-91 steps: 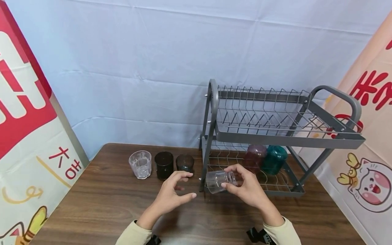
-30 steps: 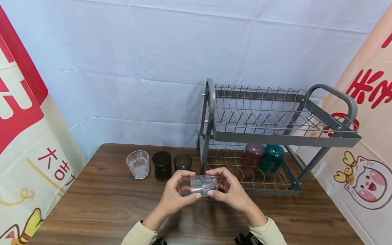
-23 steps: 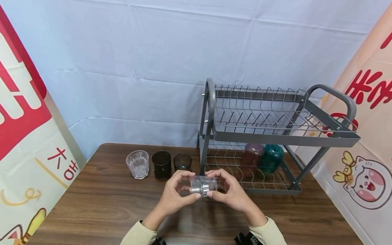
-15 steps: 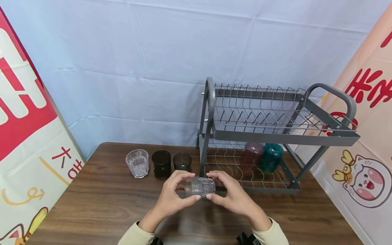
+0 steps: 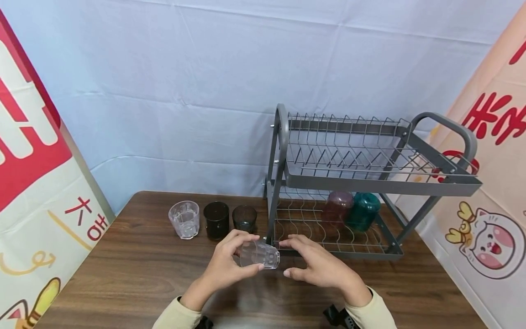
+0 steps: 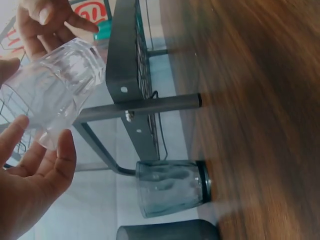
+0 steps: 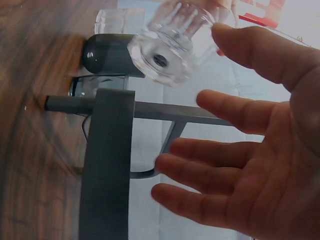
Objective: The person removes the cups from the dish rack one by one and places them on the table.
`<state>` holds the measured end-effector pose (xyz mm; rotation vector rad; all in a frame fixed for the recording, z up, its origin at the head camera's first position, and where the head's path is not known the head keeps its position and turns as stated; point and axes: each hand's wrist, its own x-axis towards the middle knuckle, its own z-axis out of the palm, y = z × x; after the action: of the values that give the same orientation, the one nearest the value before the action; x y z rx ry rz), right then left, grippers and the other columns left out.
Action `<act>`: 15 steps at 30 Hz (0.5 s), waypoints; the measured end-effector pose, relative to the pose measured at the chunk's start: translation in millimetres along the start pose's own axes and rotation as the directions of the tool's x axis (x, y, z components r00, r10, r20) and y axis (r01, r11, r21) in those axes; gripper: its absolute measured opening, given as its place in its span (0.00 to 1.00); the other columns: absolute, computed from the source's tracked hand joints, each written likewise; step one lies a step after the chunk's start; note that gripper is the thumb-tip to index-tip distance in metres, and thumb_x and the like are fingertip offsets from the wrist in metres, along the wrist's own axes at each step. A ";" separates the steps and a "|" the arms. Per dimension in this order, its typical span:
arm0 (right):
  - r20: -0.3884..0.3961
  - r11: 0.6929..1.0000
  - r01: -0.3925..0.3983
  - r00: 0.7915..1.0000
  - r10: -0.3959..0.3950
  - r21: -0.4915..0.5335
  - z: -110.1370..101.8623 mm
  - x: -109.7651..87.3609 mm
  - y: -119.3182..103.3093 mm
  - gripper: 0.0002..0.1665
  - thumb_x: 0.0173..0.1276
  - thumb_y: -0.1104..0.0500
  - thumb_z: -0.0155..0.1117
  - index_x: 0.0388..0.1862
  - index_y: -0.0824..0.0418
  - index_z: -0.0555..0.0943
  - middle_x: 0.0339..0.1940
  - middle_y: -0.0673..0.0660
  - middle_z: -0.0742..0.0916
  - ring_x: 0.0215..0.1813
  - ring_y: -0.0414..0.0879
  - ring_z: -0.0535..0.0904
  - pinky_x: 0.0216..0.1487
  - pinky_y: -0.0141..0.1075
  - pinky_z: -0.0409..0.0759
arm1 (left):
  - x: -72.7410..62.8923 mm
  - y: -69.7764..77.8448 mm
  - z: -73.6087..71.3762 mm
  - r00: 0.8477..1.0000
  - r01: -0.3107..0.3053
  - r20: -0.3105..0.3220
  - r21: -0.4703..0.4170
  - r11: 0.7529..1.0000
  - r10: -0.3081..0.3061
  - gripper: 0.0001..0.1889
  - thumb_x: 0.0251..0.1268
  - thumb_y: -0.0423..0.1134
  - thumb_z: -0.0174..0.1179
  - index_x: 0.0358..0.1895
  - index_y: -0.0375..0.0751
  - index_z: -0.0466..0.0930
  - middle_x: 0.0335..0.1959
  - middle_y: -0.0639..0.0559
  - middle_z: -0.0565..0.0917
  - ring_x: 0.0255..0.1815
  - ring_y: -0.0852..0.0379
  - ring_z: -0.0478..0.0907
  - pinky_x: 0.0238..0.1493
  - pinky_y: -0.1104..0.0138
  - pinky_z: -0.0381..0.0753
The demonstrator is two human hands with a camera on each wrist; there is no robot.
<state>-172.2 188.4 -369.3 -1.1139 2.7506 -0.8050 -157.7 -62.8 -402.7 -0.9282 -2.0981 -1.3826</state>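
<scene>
My left hand (image 5: pixel 228 261) holds a clear drinking glass (image 5: pixel 260 255) tipped on its side above the table, thumb and fingers about its mouth end. The glass's base points right, towards my right hand (image 5: pixel 322 265). That hand is apart from the glass, its fingers spread and relaxed with nothing in them, as the right wrist view also shows. Behind my left hand a small dark glass (image 5: pixel 244 218), a black glass (image 5: pixel 217 220) and another clear glass (image 5: pixel 184 220) stand in a row on the table.
A grey two-tier dish rack (image 5: pixel 382 185) stands at the right on the wooden table (image 5: pixel 135 274). Upside down on its lower tier are a purple glass (image 5: pixel 338 208) and a teal glass (image 5: pixel 364 212). A pale cloth (image 5: pixel 185 100) hangs behind.
Three seconds ago my right hand held the clear glass by the rack. Both hands then held it in the middle; now my right hand has let go and drawn right, and the left keeps the glass.
</scene>
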 end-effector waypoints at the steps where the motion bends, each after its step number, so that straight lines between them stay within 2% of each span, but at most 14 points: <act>1: 0.015 1.000 -0.005 1.000 0.005 -0.008 -1.3 -0.1 0.0 0.34 0.59 0.47 0.67 0.61 0.61 0.72 0.59 0.59 0.73 0.60 0.55 0.69 0.54 0.54 0.68 | -1.7 -5.7 0.7 1.000 0.005 0.003 0.013 1.000 -0.005 0.30 0.34 0.32 0.76 0.49 0.38 0.78 0.43 0.44 0.77 0.36 0.46 0.76 0.27 0.62 0.77; 4: 0.052 1.000 -0.013 0.999 0.015 -0.026 -4.9 -0.8 -0.2 0.34 0.60 0.45 0.66 0.60 0.61 0.72 0.58 0.57 0.74 0.58 0.53 0.70 0.53 0.52 0.70 | -6.4 -21.6 3.0 1.000 0.005 0.009 0.057 0.998 -0.005 0.31 0.35 0.36 0.77 0.50 0.42 0.78 0.43 0.48 0.77 0.38 0.49 0.76 0.29 0.64 0.76; 6: 0.070 0.999 -0.014 0.997 0.017 -0.036 -7.3 -1.0 -0.4 0.34 0.60 0.45 0.66 0.60 0.61 0.72 0.56 0.56 0.74 0.57 0.52 0.71 0.53 0.51 0.70 | -8.1 -27.2 3.3 1.000 0.015 0.013 0.079 0.997 -0.016 0.30 0.36 0.38 0.77 0.50 0.45 0.78 0.44 0.52 0.77 0.40 0.51 0.76 0.33 0.64 0.77; 10: 0.104 0.998 -0.029 0.994 0.035 -0.052 -12.0 -1.9 -0.9 0.33 0.60 0.46 0.66 0.60 0.61 0.72 0.56 0.55 0.75 0.56 0.51 0.71 0.52 0.50 0.71 | -9.3 -32.0 1.3 0.997 0.068 0.014 0.110 0.992 -0.070 0.27 0.37 0.41 0.76 0.47 0.50 0.79 0.44 0.58 0.76 0.42 0.55 0.76 0.39 0.63 0.77; 15: 0.129 0.996 -0.066 0.989 0.073 -0.058 -18.0 -2.3 0.4 0.33 0.59 0.48 0.67 0.60 0.61 0.72 0.57 0.58 0.74 0.56 0.54 0.72 0.50 0.51 0.71 | -9.3 -34.9 -2.1 0.989 0.145 0.016 0.166 0.975 -0.150 0.26 0.35 0.42 0.77 0.45 0.52 0.79 0.43 0.62 0.76 0.41 0.57 0.75 0.41 0.63 0.76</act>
<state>-175.3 198.2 -354.3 -1.0334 2.7000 -0.6304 -177.4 -76.7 -429.6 -0.7429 -2.3036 -1.2485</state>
